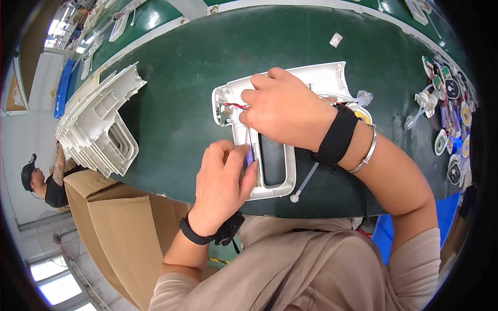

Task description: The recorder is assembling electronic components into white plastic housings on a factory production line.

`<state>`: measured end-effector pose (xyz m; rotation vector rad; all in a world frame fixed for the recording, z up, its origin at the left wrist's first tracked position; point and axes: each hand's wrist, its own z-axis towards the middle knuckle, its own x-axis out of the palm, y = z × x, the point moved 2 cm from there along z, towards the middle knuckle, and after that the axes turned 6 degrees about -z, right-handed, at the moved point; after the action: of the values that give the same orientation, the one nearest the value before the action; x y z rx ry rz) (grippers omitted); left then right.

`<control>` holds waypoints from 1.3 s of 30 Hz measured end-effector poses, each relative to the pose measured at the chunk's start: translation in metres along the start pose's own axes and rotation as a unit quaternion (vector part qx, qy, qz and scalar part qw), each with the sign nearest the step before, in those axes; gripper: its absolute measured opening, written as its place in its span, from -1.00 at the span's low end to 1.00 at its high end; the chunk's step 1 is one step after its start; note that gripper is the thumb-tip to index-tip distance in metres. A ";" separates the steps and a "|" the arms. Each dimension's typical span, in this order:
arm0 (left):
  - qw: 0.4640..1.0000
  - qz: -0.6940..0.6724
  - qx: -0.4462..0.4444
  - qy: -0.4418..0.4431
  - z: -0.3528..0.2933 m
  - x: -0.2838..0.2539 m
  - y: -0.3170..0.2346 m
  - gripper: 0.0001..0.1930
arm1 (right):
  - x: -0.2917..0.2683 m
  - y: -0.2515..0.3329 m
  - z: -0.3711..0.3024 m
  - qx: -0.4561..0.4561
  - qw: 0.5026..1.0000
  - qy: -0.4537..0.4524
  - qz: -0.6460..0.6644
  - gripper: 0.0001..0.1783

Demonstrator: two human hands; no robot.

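Observation:
A white plastic housing half (330, 75) with a looped handle lies on the green table in front of me. My left hand (222, 176) is closed on a purple cylindrical battery (249, 155) at the handle's left bar. Thin wires run up from the battery to my right hand (285, 106). That hand is bent over the housing's upper part, its fingers closed on red and black wires (235, 105); its fingertips are partly hidden. A small green circuit board (224, 118) sits in the housing's left end. Past my right wrist are a round yellow-centred part (363, 116) and a clear plastic fitting (364, 97).
Nested white housings (104, 124) are stacked at the left. Several wired assemblies (451, 114) crowd the right edge. A small white packet (336, 40) lies far back. A thin tube (305, 182) reaches toward the near edge. A cardboard box (119, 223) stands below left; another person (54, 192) is beyond.

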<state>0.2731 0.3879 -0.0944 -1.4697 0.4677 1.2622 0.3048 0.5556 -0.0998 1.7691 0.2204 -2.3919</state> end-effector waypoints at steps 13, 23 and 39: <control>0.998 -0.041 0.003 -0.039 -0.006 0.006 0.009 -0.60 | -0.014 -0.003 0.013 -0.018 0.994 -0.037 0.103 -0.92; 1.000 -0.001 0.012 0.027 0.006 0.005 0.005 -0.53 | 0.001 -0.011 0.016 -0.038 0.996 -0.023 0.081 -0.97; 1.000 0.011 0.024 0.012 -0.006 -0.008 0.006 -0.62 | -0.082 -0.093 -0.066 0.121 0.970 -0.097 0.186 -0.85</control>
<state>0.2676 0.3777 -0.0910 -1.4446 0.5281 1.2433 0.3703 0.6639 -0.0385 1.4837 -0.4094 -2.3603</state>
